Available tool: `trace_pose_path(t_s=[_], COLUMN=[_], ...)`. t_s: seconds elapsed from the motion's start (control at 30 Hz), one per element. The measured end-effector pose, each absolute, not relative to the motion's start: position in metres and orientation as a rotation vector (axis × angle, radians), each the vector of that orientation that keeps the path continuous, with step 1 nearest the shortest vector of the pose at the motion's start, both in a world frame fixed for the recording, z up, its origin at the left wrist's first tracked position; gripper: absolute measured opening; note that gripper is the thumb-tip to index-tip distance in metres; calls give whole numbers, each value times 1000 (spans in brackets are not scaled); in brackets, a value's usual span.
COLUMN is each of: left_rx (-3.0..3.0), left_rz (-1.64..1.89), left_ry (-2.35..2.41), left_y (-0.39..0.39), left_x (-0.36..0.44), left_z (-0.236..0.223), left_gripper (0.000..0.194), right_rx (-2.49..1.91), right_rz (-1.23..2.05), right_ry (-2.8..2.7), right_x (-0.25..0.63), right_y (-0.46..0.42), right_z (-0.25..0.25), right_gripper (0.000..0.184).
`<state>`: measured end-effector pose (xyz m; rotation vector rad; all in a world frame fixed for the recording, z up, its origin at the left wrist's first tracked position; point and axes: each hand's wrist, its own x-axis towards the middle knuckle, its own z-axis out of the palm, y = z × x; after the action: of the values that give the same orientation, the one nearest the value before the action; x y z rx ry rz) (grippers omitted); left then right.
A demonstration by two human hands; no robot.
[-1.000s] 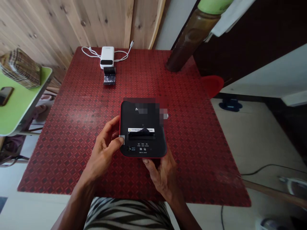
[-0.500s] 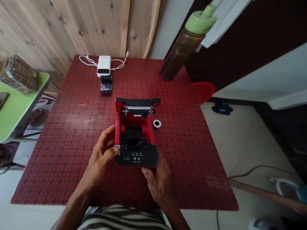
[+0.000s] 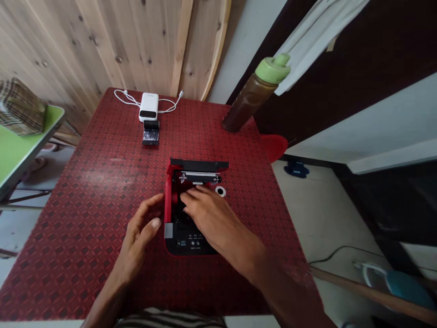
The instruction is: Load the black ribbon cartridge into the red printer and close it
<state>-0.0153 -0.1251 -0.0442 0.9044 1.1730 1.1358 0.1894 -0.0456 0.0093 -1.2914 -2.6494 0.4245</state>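
A red and black label printer (image 3: 168, 193) sits on the table with its lid raised, so its inner bay shows. My right hand (image 3: 208, 212) reaches across the front panel into the bay, fingers bent together over the dark inside. Its thumb and whatever the fingers grip are hidden beneath the hand. To the left, my left hand (image 3: 141, 228) is open, thumb and fingers apart, fingertips close against the printer's left wall. A small white roll (image 3: 220, 191) with a dark core lies just right of the printer.
At the back of the red patterned table (image 3: 112, 191) are a white power bank (image 3: 149, 105) with a white cable and a piece of black film (image 3: 150, 134). A tall brown bottle (image 3: 251, 98) with a green lid stands at the back right. A green table (image 3: 23, 141) is at left.
My right hand has left the printer's front right corner and moved up into the open bay. My left hand's thumb has come off the front panel's left corner. The view has shifted slightly.
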Motion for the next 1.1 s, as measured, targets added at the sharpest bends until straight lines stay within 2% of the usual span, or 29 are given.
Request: trace_pose_path(t_s=[0.13,0.3,0.6,0.8,0.97,1.1], left_rx=[870,850,851,792,810,858], left_rz=[1117,1091,1073,1060,1055,1039], left_ry=[1188,1189,1227,1275,1309,1365], left_y=[-127,-126,-125,-124,-122,-121], left_x=[-16,-16,-17,-16,-16,-16], left_z=[-41,-40,-39,-40,-43,-44], left_gripper=[56,53,52,56,58,59], right_rx=[-1369,-1424,-1385,-1509,-1619,-1678], right_rz=[354,284,-57,313,599,717], right_ry=[-2731,-2736,-2403,-1779,-1339,-1424], right_x=[176,178,189,248,286,281], right_y=[-38,-39,-73,-100,-125,-133], right_z=[7,15,29,44,-8,-46], right_gripper=[34,29,16,17,21,18])
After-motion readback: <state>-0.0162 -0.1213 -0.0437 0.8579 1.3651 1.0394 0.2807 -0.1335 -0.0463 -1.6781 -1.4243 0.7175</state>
